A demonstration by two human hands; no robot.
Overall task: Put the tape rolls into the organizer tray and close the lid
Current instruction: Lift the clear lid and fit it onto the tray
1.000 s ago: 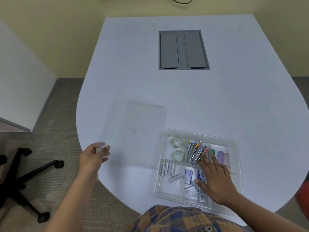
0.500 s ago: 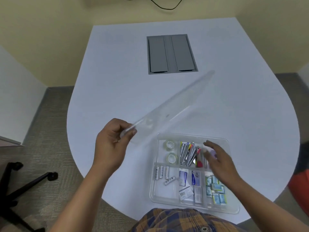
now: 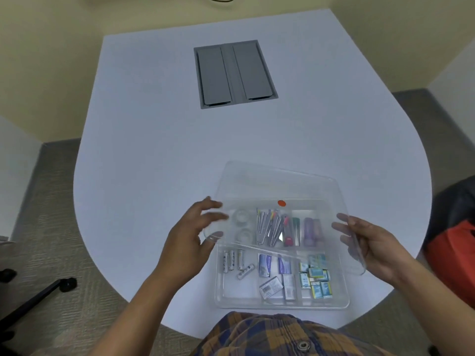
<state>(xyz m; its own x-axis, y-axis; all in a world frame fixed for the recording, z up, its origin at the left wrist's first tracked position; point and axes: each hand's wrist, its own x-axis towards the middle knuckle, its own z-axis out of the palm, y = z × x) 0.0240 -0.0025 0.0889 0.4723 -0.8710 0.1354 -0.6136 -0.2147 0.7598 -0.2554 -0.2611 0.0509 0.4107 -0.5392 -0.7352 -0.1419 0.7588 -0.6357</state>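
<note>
The left hand [image 3: 190, 242] grips the left edge of the clear lid [image 3: 280, 186], which hangs tilted above the tray [image 3: 343, 296] on the table [image 3: 164, 155]. Under it, two tape rolls [image 3: 241, 224] lie in the tray's far-left compartment, batteries [image 3: 235, 262] just nearer. The right hand [image 3: 372, 246] grips the lid's right edge.

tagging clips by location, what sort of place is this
Probably an office or meeting room: a large white rounded table with a grey flip-lid cable box set into its top, grey carpet on the floor, and the black wheeled base of an office chair at the left.
</note>
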